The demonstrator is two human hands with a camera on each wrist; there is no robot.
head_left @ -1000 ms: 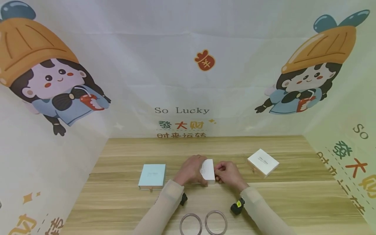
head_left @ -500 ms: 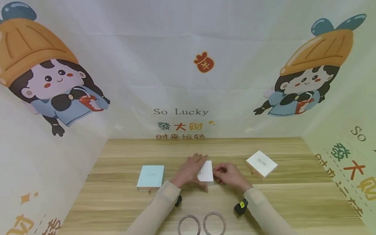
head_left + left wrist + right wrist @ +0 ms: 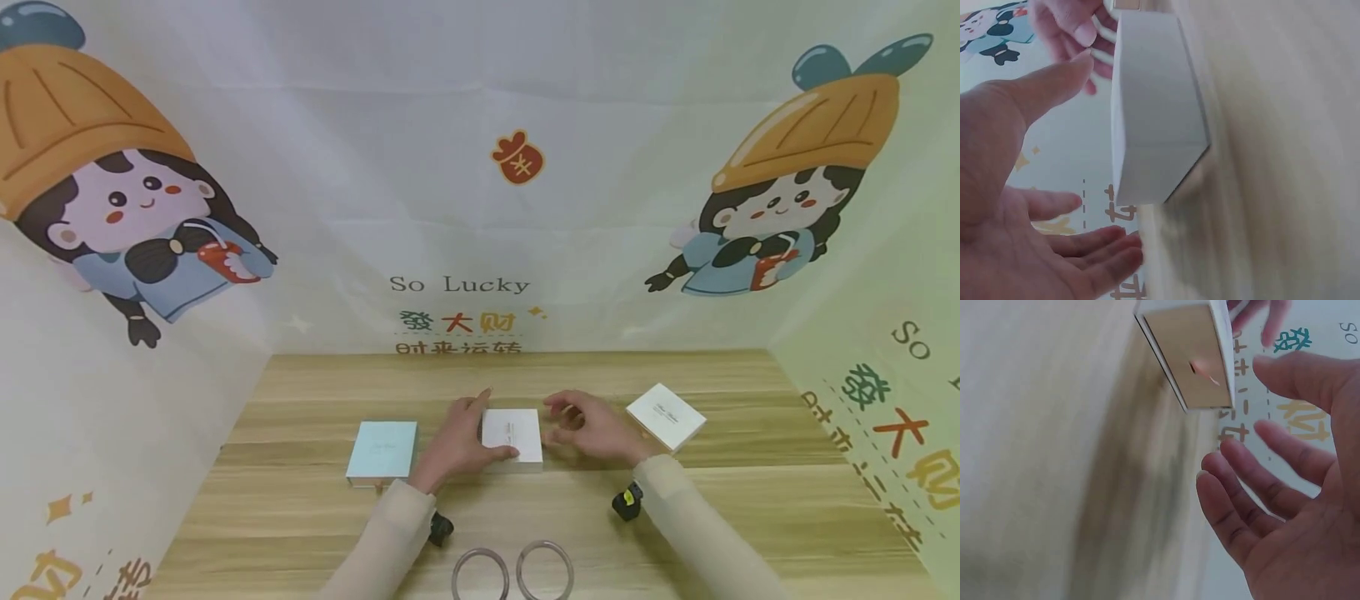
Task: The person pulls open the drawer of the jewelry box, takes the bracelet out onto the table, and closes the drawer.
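Note:
A small white box (image 3: 516, 433) with printed lettering on its lid lies on the table between both hands. Its tan end (image 3: 1188, 353), with a small pull tab (image 3: 1205, 372), faces my right hand. My left hand (image 3: 459, 442) is at the box's left side, fingers spread and thumb overlapping the lid in the head view; the left wrist view has the thumb apart from the box's white wall (image 3: 1163, 87). Just off the right end, my right hand (image 3: 596, 427) has its fingers loosely bent and nothing between them.
A light-blue box (image 3: 382, 452) stands to the left, and another white box (image 3: 666, 415) sits angled at the right. Two translucent bangles, a left one (image 3: 454, 575) and a right one (image 3: 572, 575), lie near the front. A printed cloth (image 3: 337, 250) encloses the table (image 3: 300, 517).
My left hand has slid left off the lid, uncovering more of it. My right hand, earlier curled at the box's right end, has opened and drawn slightly away.

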